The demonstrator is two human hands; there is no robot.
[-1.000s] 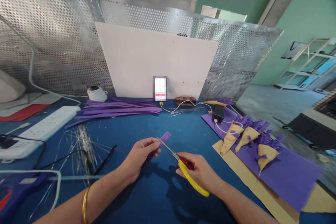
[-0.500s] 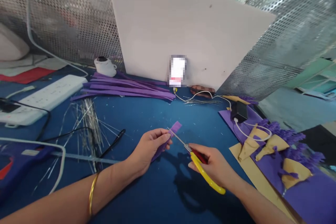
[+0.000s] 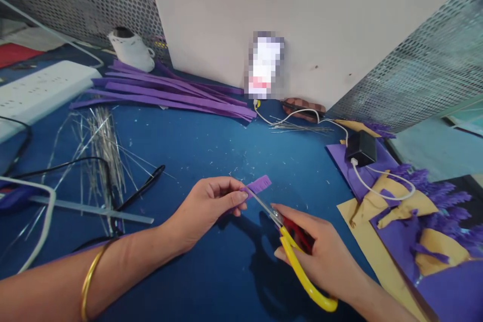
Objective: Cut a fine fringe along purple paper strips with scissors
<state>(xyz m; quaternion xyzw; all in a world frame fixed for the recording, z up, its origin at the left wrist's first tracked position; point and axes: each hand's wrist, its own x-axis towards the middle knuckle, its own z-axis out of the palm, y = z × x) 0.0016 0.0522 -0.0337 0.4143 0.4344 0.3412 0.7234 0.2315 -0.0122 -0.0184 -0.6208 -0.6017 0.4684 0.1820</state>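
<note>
Near the middle of the blue table, my left hand [image 3: 221, 196] pinches a purple paper strip [image 3: 260, 184] between thumb and fingers. The strip's free end sticks out to the right and shows small slits along its edge. My right hand [image 3: 313, 241] grips a pair of scissors [image 3: 305, 282] with a yellow handle and a red one. Their blades point up and left and meet the strip just beside my left fingertips. Part of the red handle is hidden by my right hand.
Behind lie long purple strips [image 3: 173, 93] and a white cup [image 3: 132, 50]. Thin wires [image 3: 105, 151] and a power strip [image 3: 41, 93] are at left. A phone [image 3: 266, 65] leans on the white board. At right are a black adapter [image 3: 361, 148] and wrapped purple flowers [image 3: 441, 251].
The view has come closer and tilted down. More of the strip's end now shows beyond my left fingers, with slits visible along it. The scissors stay at the strip.
</note>
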